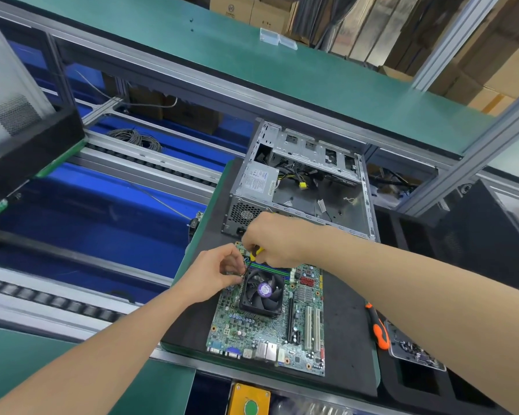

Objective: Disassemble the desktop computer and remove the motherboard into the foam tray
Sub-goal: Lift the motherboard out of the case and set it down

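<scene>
Motherboard at mat's near edge

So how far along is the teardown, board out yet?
Done: motherboard is out of the opened case, lying on the black pad. In hand: right hand holds a yellow-handled screwdriver at the cooler fan corner, left hand pinches a small part there. Left: likely fan off, board into the foam tray.

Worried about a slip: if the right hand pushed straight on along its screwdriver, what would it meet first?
Likely the far corner of the cooler fan on the motherboard, beside the left hand; depth is unclear.
</scene>
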`<state>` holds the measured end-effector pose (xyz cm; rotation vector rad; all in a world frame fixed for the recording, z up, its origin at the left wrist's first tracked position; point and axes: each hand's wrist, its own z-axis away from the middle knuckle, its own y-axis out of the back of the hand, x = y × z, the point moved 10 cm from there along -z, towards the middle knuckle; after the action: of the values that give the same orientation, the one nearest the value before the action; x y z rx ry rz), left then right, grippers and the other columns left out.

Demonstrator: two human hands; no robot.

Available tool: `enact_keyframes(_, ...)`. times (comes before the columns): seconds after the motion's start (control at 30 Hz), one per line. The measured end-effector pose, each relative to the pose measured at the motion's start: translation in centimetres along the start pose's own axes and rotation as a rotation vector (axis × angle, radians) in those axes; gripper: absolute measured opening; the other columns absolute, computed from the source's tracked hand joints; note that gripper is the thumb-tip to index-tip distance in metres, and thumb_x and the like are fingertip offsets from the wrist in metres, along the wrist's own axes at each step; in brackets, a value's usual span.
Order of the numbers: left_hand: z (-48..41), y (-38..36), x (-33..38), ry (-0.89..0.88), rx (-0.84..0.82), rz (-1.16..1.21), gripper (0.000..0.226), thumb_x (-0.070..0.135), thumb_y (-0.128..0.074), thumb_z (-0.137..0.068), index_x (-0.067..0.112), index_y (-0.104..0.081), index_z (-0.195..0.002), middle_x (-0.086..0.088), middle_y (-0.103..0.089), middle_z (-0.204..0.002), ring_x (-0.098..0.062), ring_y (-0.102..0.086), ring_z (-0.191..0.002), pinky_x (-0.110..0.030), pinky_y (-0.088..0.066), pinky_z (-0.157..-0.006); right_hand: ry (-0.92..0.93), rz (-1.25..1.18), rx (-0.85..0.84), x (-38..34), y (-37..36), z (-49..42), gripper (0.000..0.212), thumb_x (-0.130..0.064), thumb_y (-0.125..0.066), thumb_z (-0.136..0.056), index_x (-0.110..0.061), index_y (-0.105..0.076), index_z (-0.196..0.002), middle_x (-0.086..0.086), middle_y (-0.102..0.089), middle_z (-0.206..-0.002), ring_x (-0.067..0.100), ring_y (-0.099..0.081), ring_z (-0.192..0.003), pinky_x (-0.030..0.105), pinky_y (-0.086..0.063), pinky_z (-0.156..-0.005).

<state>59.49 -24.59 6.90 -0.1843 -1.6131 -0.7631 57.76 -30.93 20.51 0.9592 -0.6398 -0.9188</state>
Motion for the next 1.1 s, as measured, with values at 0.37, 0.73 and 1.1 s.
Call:
enact_keyframes(0.37,-1.2,0.0,2.0,-0.037,-0.039,-0.029,0.041,0.013,-0.083,-0.085,0.054,-0.076,-0.078,0.020,-0.077,-0.086,0.001,-0.071,-0.088,-0.010,-0.049,-0.078,-0.209,-0.144,0.053,0.6,1.3,-0.1,0.036,-0.044,-0.062,-0.095,-0.010,-0.058,-0.084,0.004,-0.054,-0.071,0.026,-0.057,-0.064,0.030,-0.039,-0.048)
enact_keyframes(0.73,-1.4,0.1,0.4,0.068,-0.019,0.014,0.019,0.021,-0.087,-0.081,0.038,-0.082,-0.089,0.006,-0.076,-0.081,-0.024,-0.063,-0.074,-0.043,-0.057,-0.083,-0.178,0.093,-0.377,-0.6,-0.5,-1.9,0.052,-0.034,-0.041,-0.107,-0.012,-0.067,-0.068,0.000,-0.064,-0.059,0.019,-0.058,-0.054,0.025,-0.048,-0.058)
enact_keyframes(1.1,-1.8,0.0,1.9,0.053,-0.074,-0.033,0.027,0.024,-0.090,-0.078,0.042,-0.073,-0.067,0.005,-0.076,-0.080,-0.020,-0.071,-0.084,-0.042,-0.058,-0.085,0.255,0.399,-0.136,-3.0,-0.1,-0.9,0.027,-0.011,-0.058,-0.097,-0.020,-0.064,-0.121,0.004,-0.056,-0.092,0.029,-0.061,-0.082,0.033,-0.041,-0.055)
